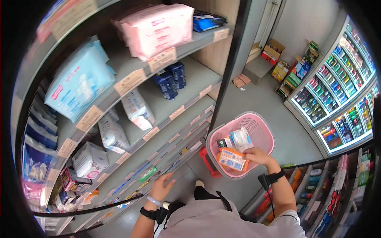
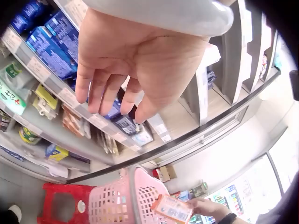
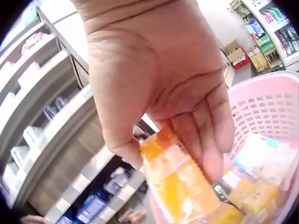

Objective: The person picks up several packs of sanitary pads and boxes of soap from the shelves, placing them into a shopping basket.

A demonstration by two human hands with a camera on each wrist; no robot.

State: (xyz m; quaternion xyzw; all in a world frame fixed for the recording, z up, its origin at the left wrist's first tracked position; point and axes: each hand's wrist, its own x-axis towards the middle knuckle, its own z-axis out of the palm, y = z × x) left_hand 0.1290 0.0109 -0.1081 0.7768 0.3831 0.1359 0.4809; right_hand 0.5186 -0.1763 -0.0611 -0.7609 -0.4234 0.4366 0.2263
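Note:
The right hand (image 1: 258, 156) pinches an orange packet (image 1: 232, 159) over the pink basket (image 1: 270, 137). In the right wrist view the thumb and fingers of the right hand (image 3: 159, 93) grip the top of the orange packet (image 3: 175, 182). White packs (image 3: 261, 156) and yellow packs lie in the basket below. The left hand (image 1: 162, 187) holds nothing, near the low shelves; in the left wrist view the left hand (image 2: 135, 70) has its fingers loosely extended before the shelf goods.
Shelves on the left hold a pink pack (image 1: 158, 29), a light blue pack (image 1: 81, 81) and other packs. A red stool (image 2: 51, 203) stands beside the basket. Cardboard boxes (image 1: 274, 48) and lit drink coolers (image 1: 333, 83) are at the back right; stocked shelves stand at lower right.

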